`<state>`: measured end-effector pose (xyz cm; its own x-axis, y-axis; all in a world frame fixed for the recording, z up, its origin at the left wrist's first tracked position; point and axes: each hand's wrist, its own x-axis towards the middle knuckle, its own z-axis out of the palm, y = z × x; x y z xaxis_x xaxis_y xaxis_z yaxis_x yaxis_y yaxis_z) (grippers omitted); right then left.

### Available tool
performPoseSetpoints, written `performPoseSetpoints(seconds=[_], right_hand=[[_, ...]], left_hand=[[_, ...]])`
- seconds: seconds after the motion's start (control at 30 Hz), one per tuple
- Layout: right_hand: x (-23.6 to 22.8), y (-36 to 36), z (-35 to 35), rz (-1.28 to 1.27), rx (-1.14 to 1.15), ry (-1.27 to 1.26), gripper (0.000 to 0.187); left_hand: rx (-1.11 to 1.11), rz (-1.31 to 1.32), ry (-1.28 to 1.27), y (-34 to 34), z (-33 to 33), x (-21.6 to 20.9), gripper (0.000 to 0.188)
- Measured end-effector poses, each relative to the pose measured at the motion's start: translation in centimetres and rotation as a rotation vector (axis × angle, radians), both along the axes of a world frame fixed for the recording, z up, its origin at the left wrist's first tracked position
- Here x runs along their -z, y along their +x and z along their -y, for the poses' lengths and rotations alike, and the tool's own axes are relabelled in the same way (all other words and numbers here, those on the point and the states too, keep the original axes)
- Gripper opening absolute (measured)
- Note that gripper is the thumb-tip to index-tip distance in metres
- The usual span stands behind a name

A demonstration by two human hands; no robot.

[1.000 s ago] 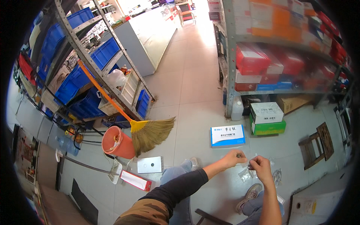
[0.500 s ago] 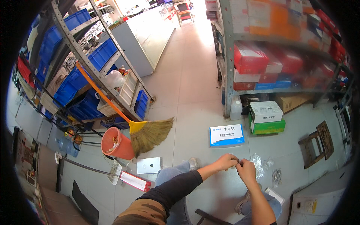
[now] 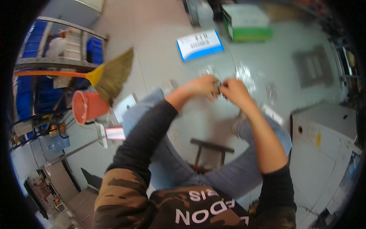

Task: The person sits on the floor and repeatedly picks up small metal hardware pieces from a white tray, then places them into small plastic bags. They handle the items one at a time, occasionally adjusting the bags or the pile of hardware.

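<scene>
My left hand [image 3: 205, 87] and my right hand [image 3: 235, 91] meet in front of me above the floor. A small metallic-looking piece [image 3: 217, 84] shows between them at the fingertips of the left hand; its kind is too small and blurred to make out. The right hand's fingers are pinched close beside it, and what they hold is hidden. Beyond the hands lies a white and blue box [image 3: 199, 45]. Crumpled clear plastic [image 3: 246, 78] is on the floor just past the right hand.
A broom [image 3: 110, 76] leans by an orange bucket [image 3: 89, 107] at left, near shelving with blue bins [image 3: 95, 50]. A green and white box [image 3: 248, 23] and a low wooden stool [image 3: 314, 66] stand at far right. A grey cabinet [image 3: 324, 141] is at right.
My view has tipped down, bringing my lap and the stool beneath into sight. Both hands stay close together at the small piece.
</scene>
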<state>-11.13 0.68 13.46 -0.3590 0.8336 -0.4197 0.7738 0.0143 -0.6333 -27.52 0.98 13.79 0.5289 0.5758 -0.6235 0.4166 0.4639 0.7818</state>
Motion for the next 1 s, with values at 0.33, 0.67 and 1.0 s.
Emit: performPoseSetpoints(seconds=[0.33,0.67,1.0], right_hand=[[-1.4,0.1,-0.5,-0.131,0.052,-0.272,0.021],[-0.8,-0.3,0.2,-0.194,0.012,-0.38,0.021],[-0.5,-0.3,0.1,-0.199,0.014,-0.392,0.02]], left_hand=[[-0.064,0.008,-0.061,-0.3,0.4,-1.8,0.035],[0.243,-0.323,0.209,0.2,1.4,-1.4,0.029],[0.149,-0.269,0.195,0.0,1.3,-1.9,0.031]])
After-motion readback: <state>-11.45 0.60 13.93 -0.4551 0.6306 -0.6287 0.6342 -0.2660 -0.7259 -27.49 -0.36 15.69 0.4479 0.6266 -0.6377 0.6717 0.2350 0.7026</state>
